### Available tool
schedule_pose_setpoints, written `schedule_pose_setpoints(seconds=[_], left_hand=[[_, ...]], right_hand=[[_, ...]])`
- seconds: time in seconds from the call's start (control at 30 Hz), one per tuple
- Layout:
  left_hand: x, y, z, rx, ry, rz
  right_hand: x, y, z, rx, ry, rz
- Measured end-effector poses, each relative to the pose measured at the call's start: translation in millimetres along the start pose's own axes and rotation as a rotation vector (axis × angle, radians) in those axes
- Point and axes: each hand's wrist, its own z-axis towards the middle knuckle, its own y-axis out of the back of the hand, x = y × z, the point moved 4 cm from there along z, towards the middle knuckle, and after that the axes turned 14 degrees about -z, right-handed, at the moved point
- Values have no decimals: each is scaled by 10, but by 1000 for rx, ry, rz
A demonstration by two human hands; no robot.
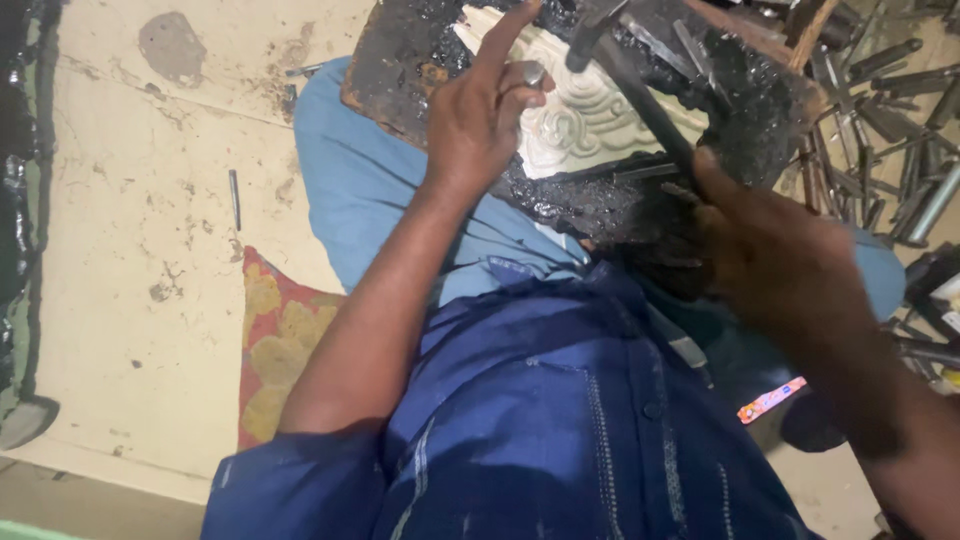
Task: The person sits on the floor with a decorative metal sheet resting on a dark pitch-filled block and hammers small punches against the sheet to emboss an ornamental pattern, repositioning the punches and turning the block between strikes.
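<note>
Pale embossed metal sheet (585,115) sits in black pitch (600,200) on my lap. My left hand (480,115) pinches a small punch (533,73) on it; my right hand (780,250) grips the hammer (640,95) above. Loose steel punches (900,150) lie right.

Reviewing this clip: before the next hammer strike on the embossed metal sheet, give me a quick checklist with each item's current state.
1. Right hand grips the hammer handle: ok, fingers closed around it.
2. Left hand steadies a punch on the embossed metal sheet: cannot tell; the tool is hidden by the fingers.
3. Sheet bedded in the black pitch board: ok, dark pitch surrounds its edges.
4. Board supported on the lap: ok, it rests over the blue-trousered leg.
5. Hammer head clear of the left index finger: cannot tell; the head is blurred at the frame's top.
6. Spare steel punches within reach: ok, heaped right of the board.
</note>
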Motion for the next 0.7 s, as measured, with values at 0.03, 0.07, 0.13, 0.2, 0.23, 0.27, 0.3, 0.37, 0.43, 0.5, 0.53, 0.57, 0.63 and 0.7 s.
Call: schedule_pose_setpoints(seconds=[0.03, 0.07, 0.13, 0.2, 0.23, 0.27, 0.3, 0.37, 0.43, 0.5, 0.53, 0.57, 0.63, 0.7], left_hand=[[1, -1, 3, 10, -10, -9], [4, -2, 2, 18, -11, -12], [12, -2, -21, 29, 5, 13], [8, -4, -25, 35, -27, 81], [1, -6, -32, 26, -48, 96], [-4, -7, -37, 17, -61, 111], [-9, -8, -42, 7, -77, 126], [5, -12, -39, 4, -62, 122], [35, -16, -34, 10, -22, 92], [76, -16, -23, 16, 32, 45], [74, -4, -19, 3, 2, 79], [74, -6, -17, -6, -19, 102], [81, -6, -23, -10, -32, 103], [91, -6, -25, -2, -34, 64]], right_hand=[[-33, 31, -16, -51, -10, 35], [-88, 92, -57, -108, -21, 82], [-182, 148, -169, -164, -132, 206], [-194, 162, -269, -244, -185, 254], [-184, 156, -287, -279, -177, 255], [-163, 148, -296, -308, -168, 255], [-123, 108, -268, -267, -117, 190], [-41, 15, -170, -135, 23, -12], [-1, -69, -77, 16, 82, -48], [7, -43, -17, 8, 70, 45], [12, -4, 1, -57, 47, 143], [11, 42, 5, -110, 16, 234], [54, 68, 26, -133, 14, 123], [80, 78, 48, -102, 19, 48]])
